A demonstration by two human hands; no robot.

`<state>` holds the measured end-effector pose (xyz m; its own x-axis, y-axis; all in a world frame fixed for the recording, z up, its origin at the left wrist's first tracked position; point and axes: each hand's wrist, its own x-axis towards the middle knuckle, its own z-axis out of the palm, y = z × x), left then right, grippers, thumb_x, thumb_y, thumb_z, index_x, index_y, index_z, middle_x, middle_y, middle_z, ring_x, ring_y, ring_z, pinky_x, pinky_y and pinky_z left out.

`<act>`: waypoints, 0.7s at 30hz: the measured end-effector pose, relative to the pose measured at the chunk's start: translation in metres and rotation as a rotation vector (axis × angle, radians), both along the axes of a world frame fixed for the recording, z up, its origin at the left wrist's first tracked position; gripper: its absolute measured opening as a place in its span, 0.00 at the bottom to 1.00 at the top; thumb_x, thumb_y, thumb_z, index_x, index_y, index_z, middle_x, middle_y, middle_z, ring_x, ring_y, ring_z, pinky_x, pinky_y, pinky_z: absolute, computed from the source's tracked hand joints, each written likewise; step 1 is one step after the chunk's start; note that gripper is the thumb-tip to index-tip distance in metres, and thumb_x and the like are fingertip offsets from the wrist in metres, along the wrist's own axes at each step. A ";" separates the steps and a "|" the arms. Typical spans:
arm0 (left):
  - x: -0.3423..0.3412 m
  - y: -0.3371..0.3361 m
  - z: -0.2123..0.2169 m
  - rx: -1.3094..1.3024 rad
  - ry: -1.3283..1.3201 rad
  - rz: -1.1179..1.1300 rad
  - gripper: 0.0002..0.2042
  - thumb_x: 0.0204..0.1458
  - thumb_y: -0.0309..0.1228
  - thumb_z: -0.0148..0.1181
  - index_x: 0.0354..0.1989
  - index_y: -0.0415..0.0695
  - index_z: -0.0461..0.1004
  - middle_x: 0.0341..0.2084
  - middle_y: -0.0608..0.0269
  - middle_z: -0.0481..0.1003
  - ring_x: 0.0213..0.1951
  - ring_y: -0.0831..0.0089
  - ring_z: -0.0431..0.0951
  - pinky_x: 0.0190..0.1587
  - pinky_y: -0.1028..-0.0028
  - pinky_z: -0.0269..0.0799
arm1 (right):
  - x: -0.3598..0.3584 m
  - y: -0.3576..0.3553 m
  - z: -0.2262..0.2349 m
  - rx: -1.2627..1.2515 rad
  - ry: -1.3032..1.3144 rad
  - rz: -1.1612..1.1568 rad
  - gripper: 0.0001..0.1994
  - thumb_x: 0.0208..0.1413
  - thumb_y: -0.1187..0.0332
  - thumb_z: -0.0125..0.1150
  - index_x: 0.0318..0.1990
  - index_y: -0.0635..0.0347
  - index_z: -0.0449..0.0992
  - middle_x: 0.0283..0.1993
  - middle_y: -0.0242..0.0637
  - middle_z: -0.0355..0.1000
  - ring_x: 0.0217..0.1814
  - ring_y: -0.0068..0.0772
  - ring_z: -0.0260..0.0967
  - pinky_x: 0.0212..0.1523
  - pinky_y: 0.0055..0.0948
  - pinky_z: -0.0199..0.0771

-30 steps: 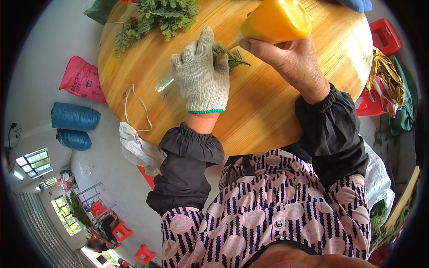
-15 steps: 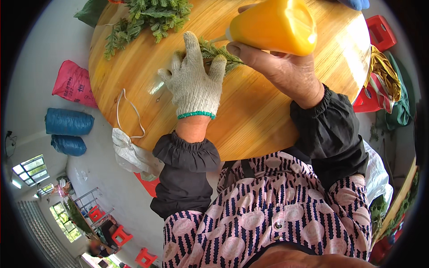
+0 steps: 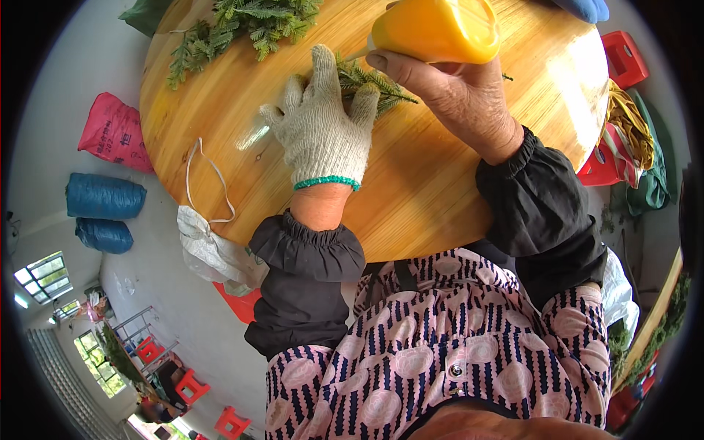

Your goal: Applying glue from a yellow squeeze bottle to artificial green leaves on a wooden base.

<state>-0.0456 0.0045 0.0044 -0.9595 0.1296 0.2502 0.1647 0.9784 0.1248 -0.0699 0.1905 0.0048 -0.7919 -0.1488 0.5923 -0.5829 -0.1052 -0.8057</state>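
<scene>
My left hand (image 3: 323, 132), in a white knitted glove with a green cuff edge, lies spread on the round wooden table (image 3: 418, 176). Under and beside its fingers is a green needle-leaved sprig (image 3: 370, 82), partly hidden by the glove. Bare, my right hand (image 3: 462, 99) grips a yellow squeeze bottle (image 3: 436, 31), tilted on its side with its narrow nozzle pointing left toward the sprig by my gloved index finger. Whether the nozzle tip touches the sprig, I cannot tell.
A pile of green sprigs (image 3: 257, 26) lies at the table's far left. A white bag (image 3: 209, 246) hangs by the near left edge. Pink (image 3: 114, 132) and blue sacks (image 3: 106, 196) stand on the floor left; red stools (image 3: 623, 59) and cloths (image 3: 649, 165) are at right.
The yellow bottle and my right hand have shifted slightly left and away from me. My gloved hand stays spread beside the sprig. The whole view has moved a little.
</scene>
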 end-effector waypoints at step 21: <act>-0.003 -0.002 -0.016 -0.090 -0.003 -0.067 0.39 0.62 0.59 0.51 0.77 0.51 0.54 0.69 0.60 0.67 0.71 0.50 0.59 0.69 0.28 0.44 | 0.014 -0.006 0.009 -0.017 0.206 -0.132 0.27 0.55 0.80 0.71 0.61 0.64 0.67 0.49 0.32 0.74 0.49 0.23 0.72 0.51 0.27 0.74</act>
